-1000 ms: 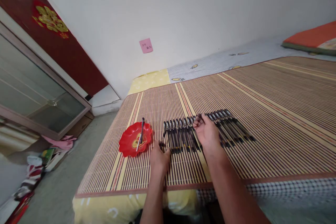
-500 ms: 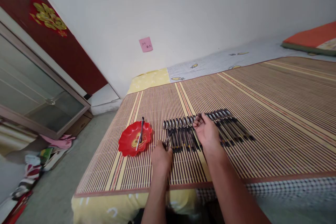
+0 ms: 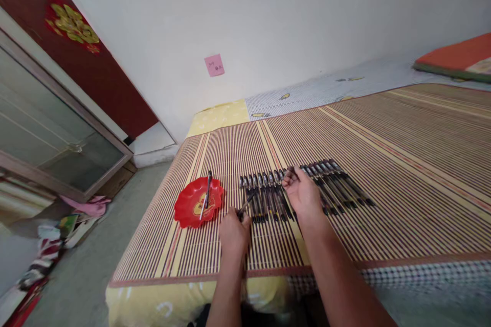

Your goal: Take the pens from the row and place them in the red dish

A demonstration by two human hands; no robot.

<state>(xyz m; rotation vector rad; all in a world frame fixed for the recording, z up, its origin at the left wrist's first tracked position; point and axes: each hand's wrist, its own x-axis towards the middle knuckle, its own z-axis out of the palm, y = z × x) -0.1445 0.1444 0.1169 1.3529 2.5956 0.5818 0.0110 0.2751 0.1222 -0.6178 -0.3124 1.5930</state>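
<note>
A row of several dark pens (image 3: 337, 186) lies side by side on a striped bamboo mat (image 3: 402, 163). My left hand (image 3: 233, 232) is closed on one pen (image 3: 246, 204) at the row's left end; its far tip points up and to the right. My right hand (image 3: 303, 194) rests on the middle of the row with its fingers curled around the top of a pen there. Left of the row stands a red scalloped dish (image 3: 197, 203) with one pen (image 3: 207, 191) lying across it.
The mat covers a bed whose front edge (image 3: 268, 271) runs just below my hands. A grey floor (image 3: 76, 276) with scattered cloth and papers lies to the left. A glass-fronted cabinet (image 3: 49, 133) stands at far left. An orange cushion (image 3: 456, 56) sits at back right.
My left hand has tilted its pen so the tip now points up-right over the row's left end. My right hand has stayed on the row.
</note>
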